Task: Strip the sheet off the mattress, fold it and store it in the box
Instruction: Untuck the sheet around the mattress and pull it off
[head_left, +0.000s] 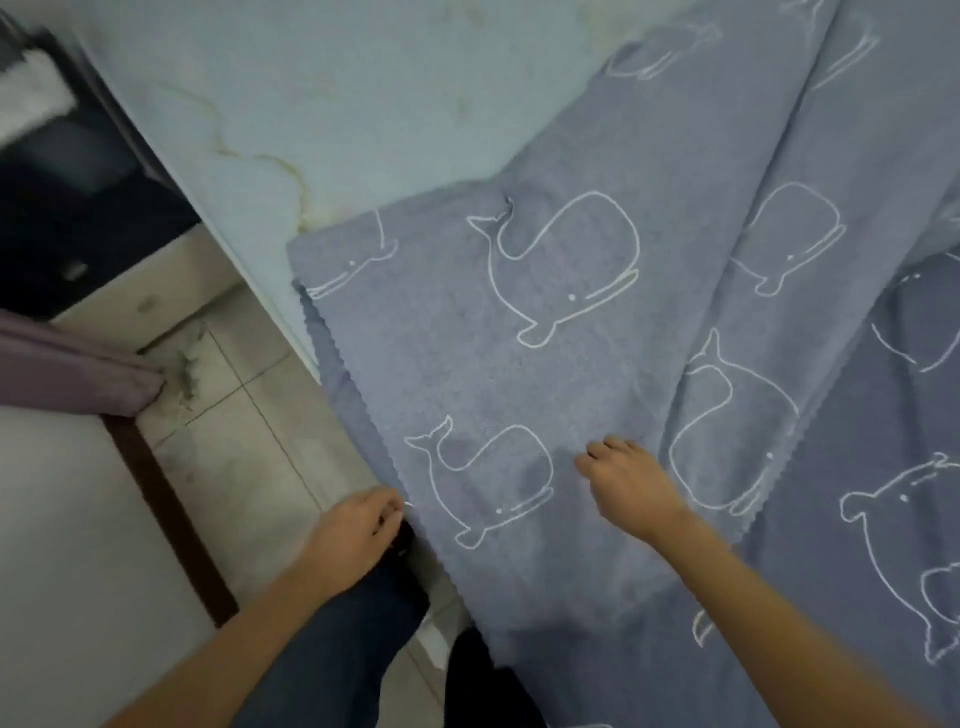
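Both hands work at the near edge of the bed. Left hand (358, 535) reaches in from the near left over the tiled floor (249, 431), its forearm angled up and right, fingers curled together and pinching the near-left edge of the grey-blue cotton sheet printed with white whale outlines (519, 374). Right hand (631, 480) comes in from the near right along a long bare forearm, knuckles up, fingers bent downward onto the top of the sheet; whether it grips a fold or only presses is hard to tell.

That sheet lies peeled back in layers across the right and middle of the pale blue stained mattress (311, 104), whose bare far-left part is uncovered. One zigzag-cut edge of the sheet runs diagonally down the mattress's left side, another shows just right of the right hand. Left of the bed a narrow strip of floor lies open, bounded by a dark brown wooden strip (166, 514) and a purple cloth (72, 374). Dark trouser legs (337, 649) stand between the forearms.
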